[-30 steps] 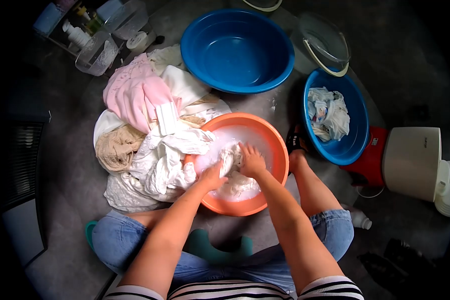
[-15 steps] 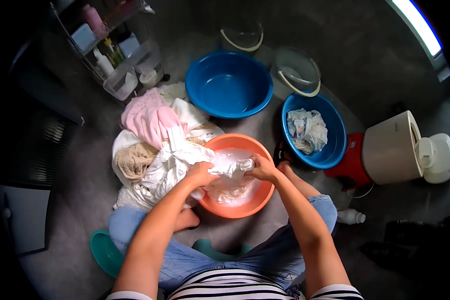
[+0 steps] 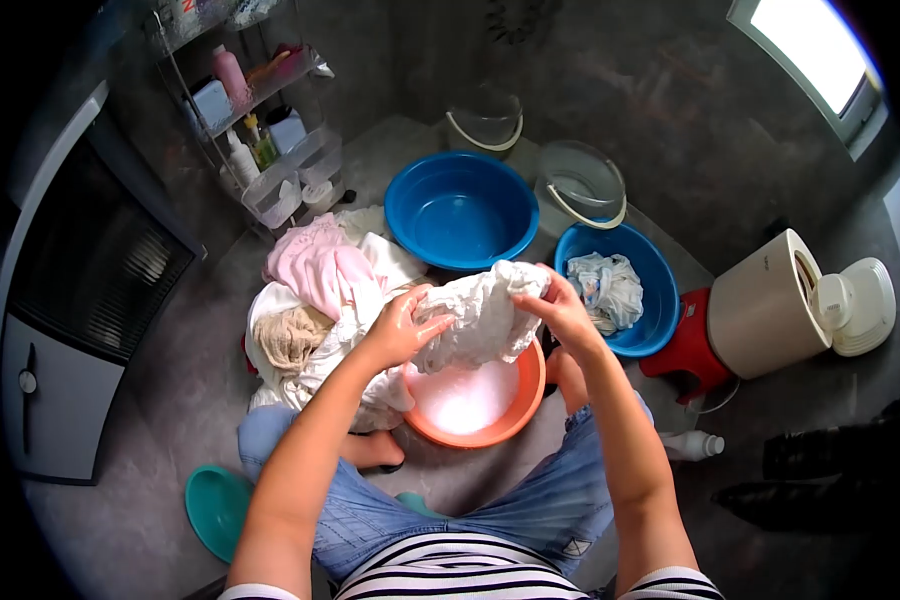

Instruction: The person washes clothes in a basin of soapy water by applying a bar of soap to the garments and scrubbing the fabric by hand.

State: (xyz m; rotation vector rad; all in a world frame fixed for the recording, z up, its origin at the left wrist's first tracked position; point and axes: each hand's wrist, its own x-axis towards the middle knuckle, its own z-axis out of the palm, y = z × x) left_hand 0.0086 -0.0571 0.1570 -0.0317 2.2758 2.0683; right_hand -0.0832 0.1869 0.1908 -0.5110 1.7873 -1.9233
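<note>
As white cloth (image 3: 482, 320) is held up, soapy water (image 3: 465, 398) is seen below

While the white cloth is kept spread b/w two hands, it is held above the orange basin (image 3: 530, 402), & the far part of the rim is hidden by it. Its L edge is gripped by the left hand (image 3: 400, 328), w/ the thumb laid over the front. Its R edge is pinched by the right hand (image 3: 562, 312), also w/ the thumb in front.

On the floor (image 3: 160, 420), just L of the orange basin, a laundry pile (image 3: 378, 262) is seen, incl. a pink cloth (image 3: 315, 262) & a beige cloth (image 3: 290, 338). Behind the orange basin, a large blue basin (image 3: 460, 215) is placed. To the R, white laundry (image 3: 615, 295) is contained in a smaller blue basin (image 3: 662, 300), next to a red-and-cream appliance (image 3: 765, 300). At far L, a teal basin (image 3: 216, 510) is seen; near the R leg, a white bottle (image 3: 692, 445) is laid on its side.
</note>
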